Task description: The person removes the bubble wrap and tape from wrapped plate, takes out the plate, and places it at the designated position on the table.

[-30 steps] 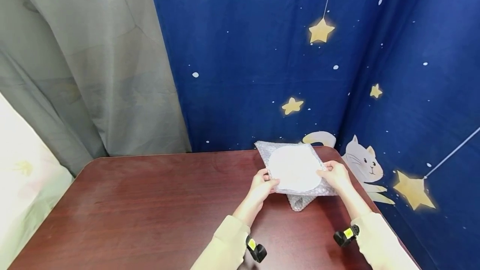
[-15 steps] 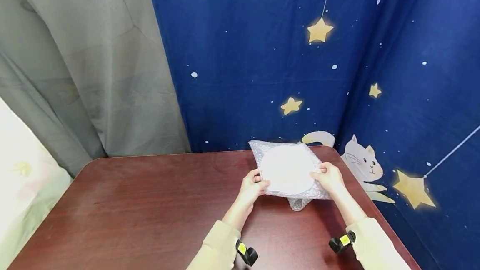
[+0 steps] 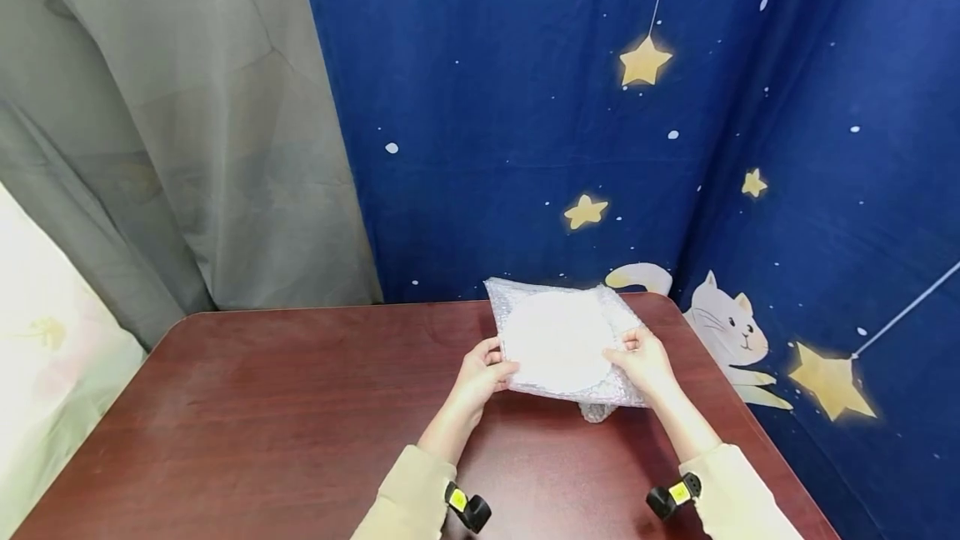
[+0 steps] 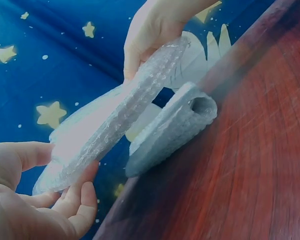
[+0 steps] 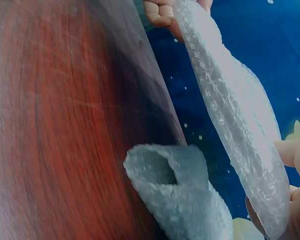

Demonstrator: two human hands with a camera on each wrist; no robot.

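Note:
Both hands hold a flat bubble-wrap package (image 3: 618,313) with a white disc (image 3: 558,344) showing as a bright round shape in it. My left hand (image 3: 477,375) pinches its near left edge, thumb on top and fingers beneath. My right hand (image 3: 643,363) grips the right edge in a like way. Seen from the left wrist, the package stands tilted and raised off the table. Beneath it a rolled piece of bubble wrap (image 5: 180,175) lies on the table, with its hollow end showing. In the head view most of that roll is hidden by the package.
The dark red wooden table (image 3: 262,407) has its far edge close behind the package and its right edge beside the right forearm. A blue starry curtain (image 3: 487,107) and a grey curtain (image 3: 225,148) hang behind it. Black cameras are strapped at both wrists.
Both hands have moved left and slightly toward the person with the package. It now covers more of the bubble-wrap roll, which has stayed in place.

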